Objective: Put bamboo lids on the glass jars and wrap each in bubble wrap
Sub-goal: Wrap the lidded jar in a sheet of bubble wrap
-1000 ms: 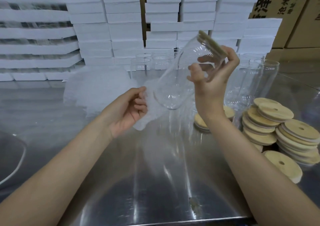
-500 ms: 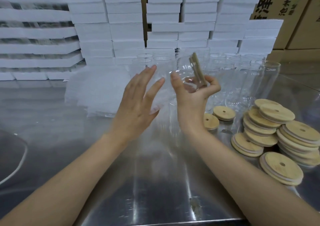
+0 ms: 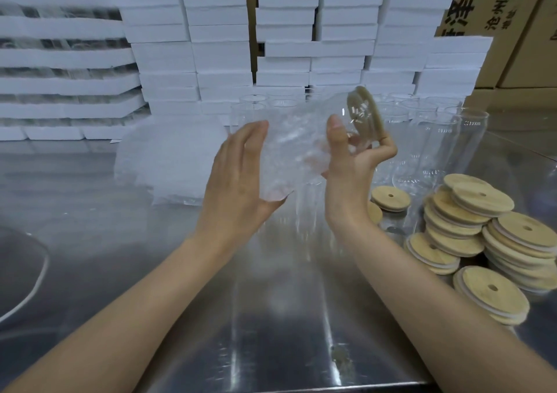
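Observation:
A glass jar (image 3: 340, 127) with a bamboo lid (image 3: 363, 115) on its mouth lies tilted in the air above the steel table (image 3: 271, 317). My right hand (image 3: 352, 169) grips it near the lid end, thumb up on the near side. Bubble wrap (image 3: 289, 154) covers the jar's lower part. My left hand (image 3: 238, 178) presses flat against the wrap from the left, fingers straight. Loose bamboo lids (image 3: 482, 227) are heaped at the right. Bare glass jars (image 3: 452, 139) stand behind them.
A pile of bubble wrap sheets (image 3: 168, 157) lies at the back left of the table. White flat boxes (image 3: 217, 46) are stacked along the back, cardboard cartons (image 3: 512, 16) at the far right. A curved rim (image 3: 33, 272) shows at the left edge.
The jar has tilted further over and bubble wrap now covers its lower half. My left hand went from holding the sheet's edge to pressing flat on the wrapped side.

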`<action>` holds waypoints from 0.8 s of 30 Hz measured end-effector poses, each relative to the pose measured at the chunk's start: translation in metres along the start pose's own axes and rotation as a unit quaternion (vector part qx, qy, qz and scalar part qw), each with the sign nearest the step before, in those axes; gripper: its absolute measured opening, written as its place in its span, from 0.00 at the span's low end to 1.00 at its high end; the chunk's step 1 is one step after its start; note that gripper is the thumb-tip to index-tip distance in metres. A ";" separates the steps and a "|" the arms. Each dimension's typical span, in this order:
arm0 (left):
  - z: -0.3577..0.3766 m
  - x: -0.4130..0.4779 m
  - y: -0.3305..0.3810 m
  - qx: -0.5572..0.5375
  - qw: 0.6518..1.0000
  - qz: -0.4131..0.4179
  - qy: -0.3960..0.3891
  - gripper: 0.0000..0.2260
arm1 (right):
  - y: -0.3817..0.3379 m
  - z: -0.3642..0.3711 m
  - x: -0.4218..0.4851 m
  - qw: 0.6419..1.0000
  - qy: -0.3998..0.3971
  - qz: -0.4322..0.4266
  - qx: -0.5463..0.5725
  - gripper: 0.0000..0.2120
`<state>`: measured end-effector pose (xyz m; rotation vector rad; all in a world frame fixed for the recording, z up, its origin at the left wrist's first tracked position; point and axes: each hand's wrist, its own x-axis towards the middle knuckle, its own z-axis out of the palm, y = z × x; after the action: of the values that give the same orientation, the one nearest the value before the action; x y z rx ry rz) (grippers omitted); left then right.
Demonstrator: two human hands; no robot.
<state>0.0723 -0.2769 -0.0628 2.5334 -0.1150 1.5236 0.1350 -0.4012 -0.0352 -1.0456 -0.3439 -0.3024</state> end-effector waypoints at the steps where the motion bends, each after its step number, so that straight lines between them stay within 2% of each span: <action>1: 0.000 -0.001 0.000 -0.004 1.000 -0.004 0.013 0.42 | 0.002 0.002 -0.005 1.000 -0.017 -0.014 -0.013 0.30; 9: -0.007 0.001 -0.005 0.072 0.994 -0.002 0.076 0.42 | 0.006 0.009 -0.027 0.993 -0.102 -0.065 0.005 0.28; 11: -0.006 -0.002 -0.001 0.039 0.997 -0.015 0.071 0.43 | 0.004 0.008 -0.028 0.989 -0.117 -0.094 -0.010 0.30; 14: -0.008 0.001 0.001 -0.088 0.996 -0.027 0.016 0.48 | -0.005 0.005 -0.020 0.986 -0.114 -0.125 -0.003 0.32; 15: -0.008 0.003 0.000 -0.093 0.995 -0.019 0.003 0.50 | -0.008 0.003 -0.016 0.986 -0.101 -0.133 0.010 0.31; 18: -0.007 0.005 -0.002 -0.015 1.000 0.000 0.008 0.48 | -0.008 0.000 -0.008 0.984 -0.066 -0.161 0.046 0.30; 21: -0.009 0.003 -0.002 -0.011 0.998 -0.034 0.055 0.46 | 0.000 0.002 -0.012 0.976 -0.103 -0.190 0.024 0.27; 24: -0.013 0.001 -0.004 0.014 0.996 -0.032 0.080 0.47 | 0.006 0.005 -0.015 0.970 -0.137 -0.198 0.015 0.26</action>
<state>0.0618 -0.2702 -0.0565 2.3992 0.0085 1.7064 0.1233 -0.3927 -0.0439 -0.9858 -0.8092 -0.5090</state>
